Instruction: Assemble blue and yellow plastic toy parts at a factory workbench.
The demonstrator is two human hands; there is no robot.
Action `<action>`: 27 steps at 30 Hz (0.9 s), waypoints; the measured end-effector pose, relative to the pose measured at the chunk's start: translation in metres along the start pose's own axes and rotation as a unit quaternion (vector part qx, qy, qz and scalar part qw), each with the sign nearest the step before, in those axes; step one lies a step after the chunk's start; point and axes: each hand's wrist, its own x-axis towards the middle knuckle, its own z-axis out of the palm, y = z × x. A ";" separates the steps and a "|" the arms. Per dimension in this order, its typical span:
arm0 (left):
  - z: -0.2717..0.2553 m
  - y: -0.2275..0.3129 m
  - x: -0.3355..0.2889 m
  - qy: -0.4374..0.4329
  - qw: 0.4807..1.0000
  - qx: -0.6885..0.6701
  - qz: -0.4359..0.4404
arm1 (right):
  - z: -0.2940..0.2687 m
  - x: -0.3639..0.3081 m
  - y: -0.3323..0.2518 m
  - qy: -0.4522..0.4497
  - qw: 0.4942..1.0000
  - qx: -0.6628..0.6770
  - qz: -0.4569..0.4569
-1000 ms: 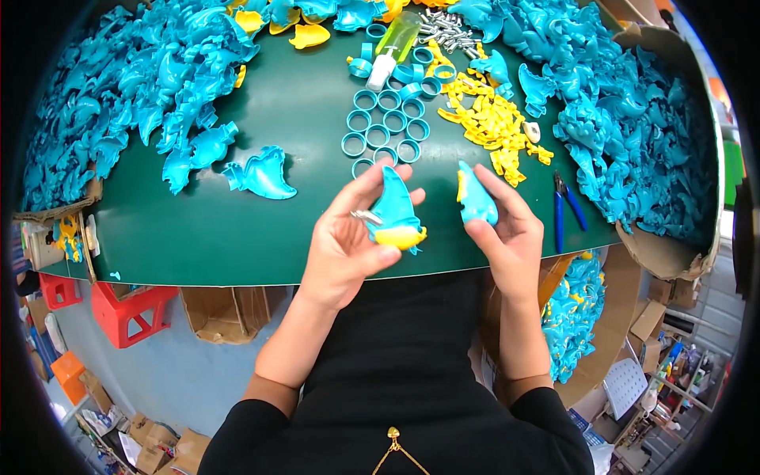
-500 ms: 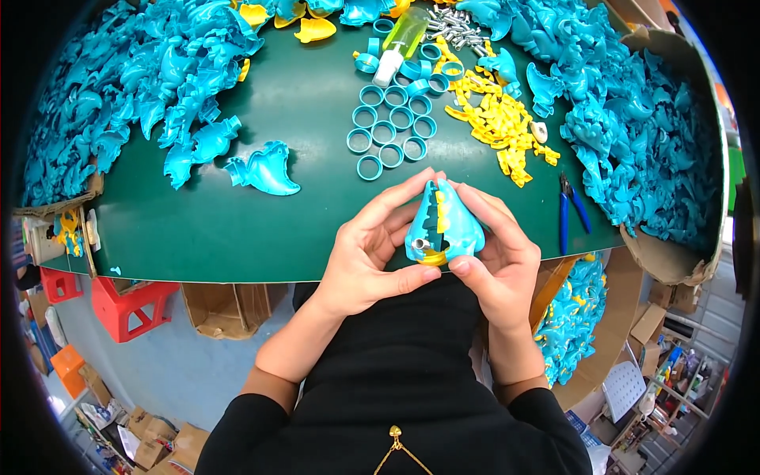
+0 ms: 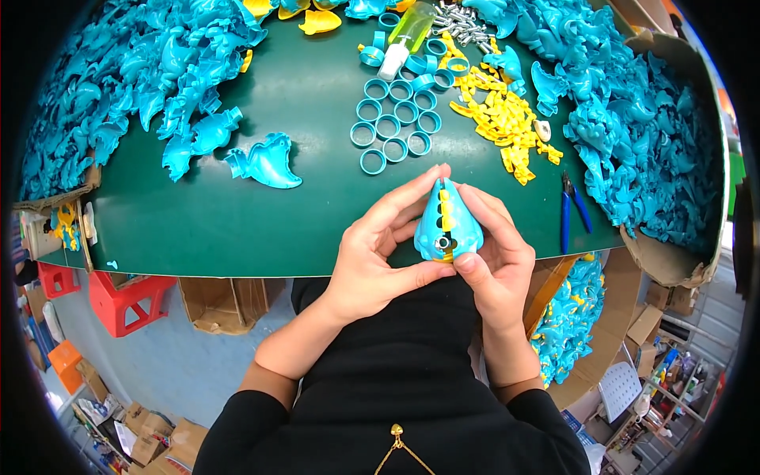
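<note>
Both hands hold a blue plastic shell [image 3: 465, 226] of two pointed halves, above the table's near edge. My left hand [image 3: 366, 257] is closed around its left half, thumb at the bottom. My right hand [image 3: 503, 257] grips the right half, thumb pressed near the lower end. A narrow gap runs down between the halves. Yellow toothed plastic [image 3: 446, 210] shows in this gap, with a small metal tube end [image 3: 442, 243] below it. The backs of the halves are hidden by my fingers.
On the green table [image 3: 206, 237] are blue rings [image 3: 387, 126], yellow pieces [image 3: 507, 119], metal tubes [image 3: 459, 24] and a green bottle [image 3: 412, 32]. Blue-handled cutters [image 3: 565, 218] lie right. Blue shell pieces [image 3: 174, 63] heap left. A carton [image 3: 681, 265] of them stands right; red stool [image 3: 127, 301] below left.
The two halves have come closer together, so the opening between them has narrowed to a slit. The metal tube now sits within the gap. Both hands remain in nearly the same place.
</note>
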 end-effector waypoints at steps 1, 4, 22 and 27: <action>0.000 0.001 0.000 0.001 1.000 0.000 0.000 | -0.001 0.000 -0.001 -0.001 1.000 0.000 0.000; 0.001 0.004 0.001 -0.005 1.000 -0.002 -0.011 | -0.006 -0.002 -0.001 -0.006 1.000 -0.010 0.005; -0.031 0.006 0.000 -0.067 0.928 -0.289 -0.226 | -0.039 0.007 -0.011 0.040 0.884 -0.432 -0.176; -0.031 0.007 0.000 -0.042 0.923 -0.298 -0.239 | -0.053 0.026 0.016 -0.043 0.851 -0.518 -0.083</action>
